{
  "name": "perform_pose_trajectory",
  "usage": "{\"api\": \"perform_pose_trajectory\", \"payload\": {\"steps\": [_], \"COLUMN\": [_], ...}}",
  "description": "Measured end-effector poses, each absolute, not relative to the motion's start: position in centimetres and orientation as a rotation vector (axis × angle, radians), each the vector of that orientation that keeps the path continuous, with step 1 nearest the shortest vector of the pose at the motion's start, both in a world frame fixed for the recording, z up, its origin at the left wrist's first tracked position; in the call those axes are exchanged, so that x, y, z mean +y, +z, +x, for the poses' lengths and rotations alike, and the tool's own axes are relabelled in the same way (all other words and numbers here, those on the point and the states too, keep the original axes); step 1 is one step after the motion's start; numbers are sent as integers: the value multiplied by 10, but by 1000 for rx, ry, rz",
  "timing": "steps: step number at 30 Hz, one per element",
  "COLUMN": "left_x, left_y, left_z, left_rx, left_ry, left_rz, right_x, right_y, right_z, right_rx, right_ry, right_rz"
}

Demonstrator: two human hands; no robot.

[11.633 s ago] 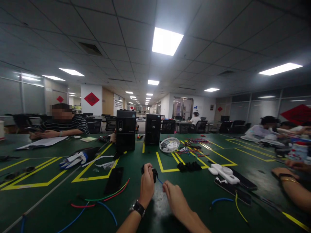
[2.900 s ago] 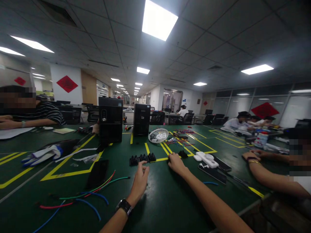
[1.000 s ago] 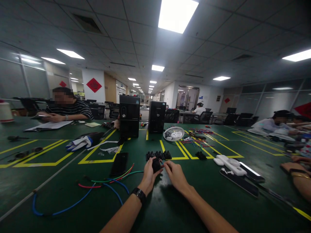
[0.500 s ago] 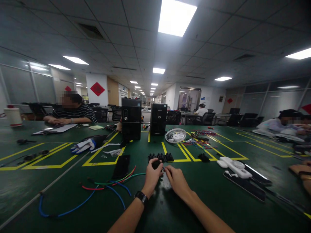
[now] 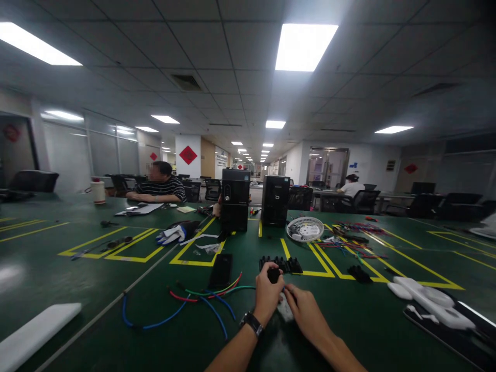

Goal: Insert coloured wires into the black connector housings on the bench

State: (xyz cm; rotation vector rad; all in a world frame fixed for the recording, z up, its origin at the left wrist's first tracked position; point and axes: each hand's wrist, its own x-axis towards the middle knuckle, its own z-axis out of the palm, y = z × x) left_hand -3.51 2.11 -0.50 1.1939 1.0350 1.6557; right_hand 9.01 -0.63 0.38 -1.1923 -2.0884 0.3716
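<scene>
My left hand [image 5: 266, 290], wearing a wristwatch [image 5: 251, 323], is closed around a small black block-like part [image 5: 273, 275]. My right hand [image 5: 310, 312] is beside it, thumb and fingers pinched together at the part's right side. What those fingertips hold is too small to make out. Just beyond my hands, several similar black parts [image 5: 293, 265] stand in a row on the green table [image 5: 155, 343]. To the left lie loose red, green and blue wires [image 5: 182, 297]; the green one ends near my left hand. A flat black object [image 5: 220, 270] lies behind the wires.
Two black computer towers [image 5: 235, 201] stand farther back, with a white fan grille [image 5: 304, 229] and a wire pile [image 5: 358, 232] to their right. White devices [image 5: 430, 299] lie at right, a glove [image 5: 172, 235] at left. A person [image 5: 163, 186] sits across the table.
My view has swung left, so everything sits farther right in the picture, and a white object shows at lower left. Both hands stay together at the black part.
</scene>
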Motion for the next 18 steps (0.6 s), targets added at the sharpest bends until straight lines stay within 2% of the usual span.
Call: {"api": "perform_pose_trajectory", "payload": {"steps": [6, 11, 18], "left_x": [25, 24, 25], "left_y": [-5, -5, 9], "left_z": [-40, -38, -35], "left_rx": [875, 922, 997], "left_ry": [1559, 1554, 1972], "left_rz": [1154, 1219, 1024], "right_x": [1, 9, -7], "right_y": [-2, 26, 31], "right_z": [92, 100, 88], "right_rx": [-2061, -2145, -2075], "right_ry": [448, 517, 437], "right_rz": [-1198, -1211, -1173]}}
